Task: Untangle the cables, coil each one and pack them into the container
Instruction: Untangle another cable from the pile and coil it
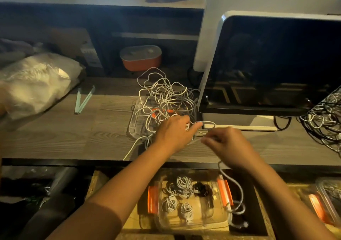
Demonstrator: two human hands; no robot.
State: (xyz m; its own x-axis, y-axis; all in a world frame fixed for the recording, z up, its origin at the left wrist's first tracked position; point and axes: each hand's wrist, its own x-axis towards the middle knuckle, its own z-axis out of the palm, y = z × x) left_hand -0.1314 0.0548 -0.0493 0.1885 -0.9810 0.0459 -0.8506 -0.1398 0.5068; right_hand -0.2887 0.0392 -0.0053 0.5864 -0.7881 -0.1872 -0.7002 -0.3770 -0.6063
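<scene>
Several coiled white cables (182, 184) lie in the clear, orange-latched plastic container (204, 219) below the fingers. The right hand (228, 147) pinches a loose white cable (239, 186), its tail hanging containerward. The left hand (173, 132) grips a strand of the tangled white cable heap (166, 99), just beyond its fingertips.

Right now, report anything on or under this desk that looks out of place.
The white cable pinched by the right hand hangs off the desk edge; its end lies outside the clear container, past the right orange latch. A strand of the cable tangle also droops over the desk's front edge.
</scene>
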